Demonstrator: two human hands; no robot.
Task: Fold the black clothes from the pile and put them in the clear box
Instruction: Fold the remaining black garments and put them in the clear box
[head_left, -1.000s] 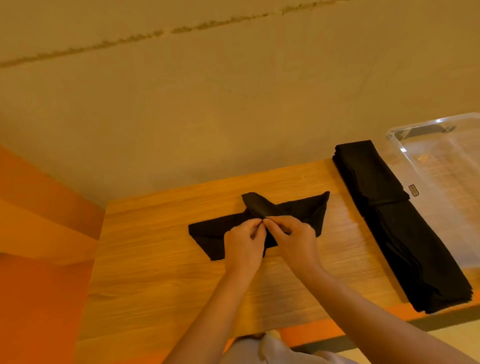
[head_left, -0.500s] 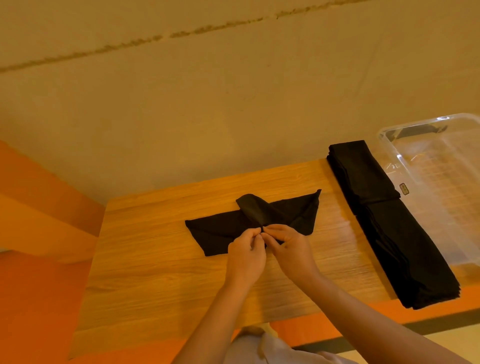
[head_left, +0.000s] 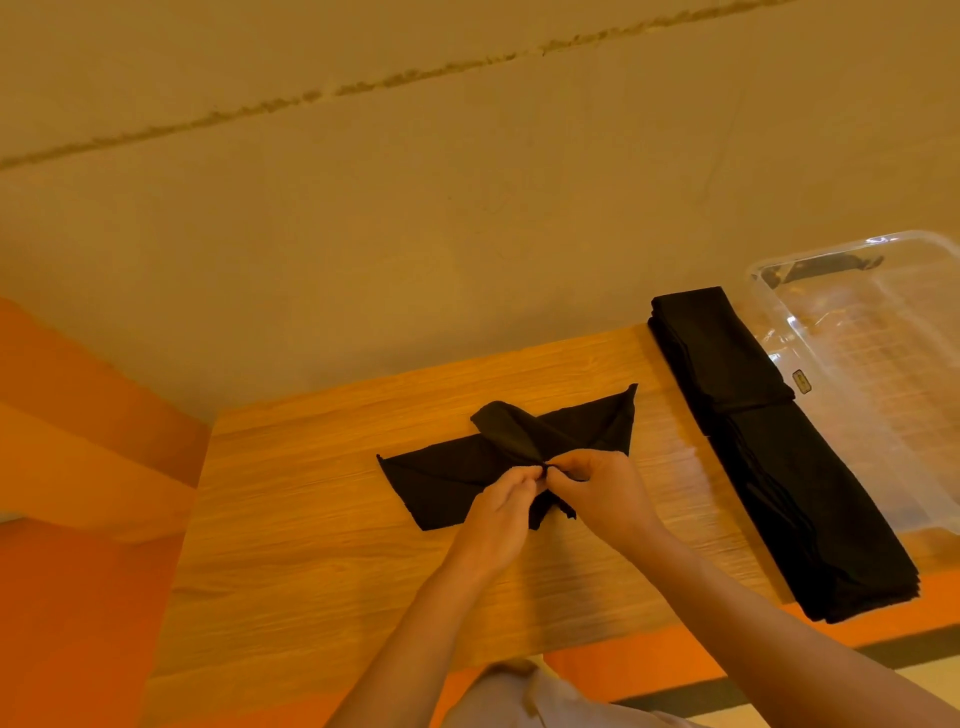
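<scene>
A black cloth (head_left: 447, 475) lies half folded in the middle of the wooden table (head_left: 311, 561), with a raised flap at its centre. My left hand (head_left: 501, 514) and my right hand (head_left: 605, 493) meet at its near edge, both pinching the fabric between thumb and fingers. To the right, a long pile of black clothes (head_left: 774, 452) stretches from the table's back edge to its front edge. The clear box (head_left: 883, 374) stands right of the pile, touching it, and looks see-through with little visible inside.
A beige wall rises behind the table. Orange surfaces flank the table on the left and run under its front edge. My white garment (head_left: 524, 696) shows at the bottom. Bare wood spreads left of the cloth.
My hands stay pinched together on the cloth's near edge. The central flap has lifted and rolled a little more toward me. The view shifted slightly.
</scene>
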